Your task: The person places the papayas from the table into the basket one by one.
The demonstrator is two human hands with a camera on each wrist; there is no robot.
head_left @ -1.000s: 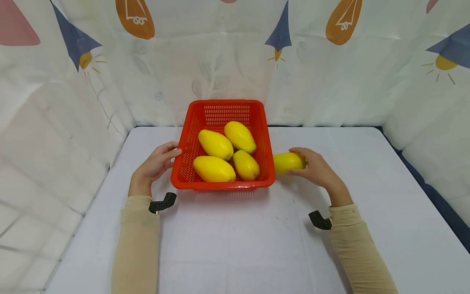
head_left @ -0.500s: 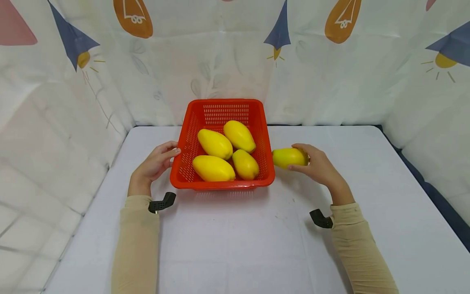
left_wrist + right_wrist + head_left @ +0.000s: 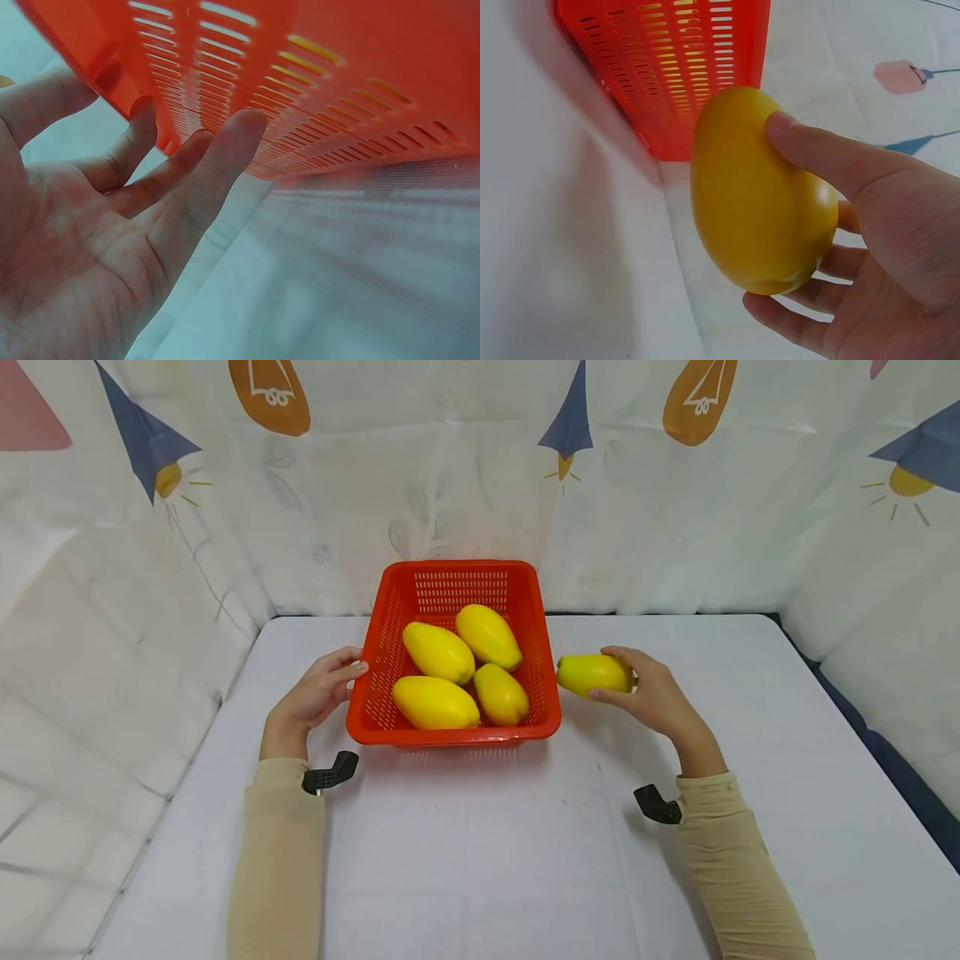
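A red plastic basket point(image 3: 453, 737) with slotted walls stands at the middle back of the table, holding several smooth yellow fruits point(image 3: 436, 702), long and rounded like mangoes or papayas. At the basket's left side, my left hand point(image 3: 313, 695) touches the rim and outer wall. The left wrist view shows its fingers point(image 3: 225, 161) fairly straight against the slots. To the right of the basket, my right hand point(image 3: 651, 693) grips another yellow fruit point(image 3: 592, 675) above the table. In the right wrist view, the thumb lies on one side of this fruit point(image 3: 754, 195) and the fingers reach behind it.
A white cloth covers the table point(image 3: 480, 843). Patterned white curtains point(image 3: 465, 485) hang close behind and along both sides. Black camera mounts point(image 3: 330, 772) sit at both wrists, over beige sleeves point(image 3: 281, 860).
My right hand has moved slightly up and to the right with the fruit, from the basket's side to just off it. The left hand and basket have stayed in place.
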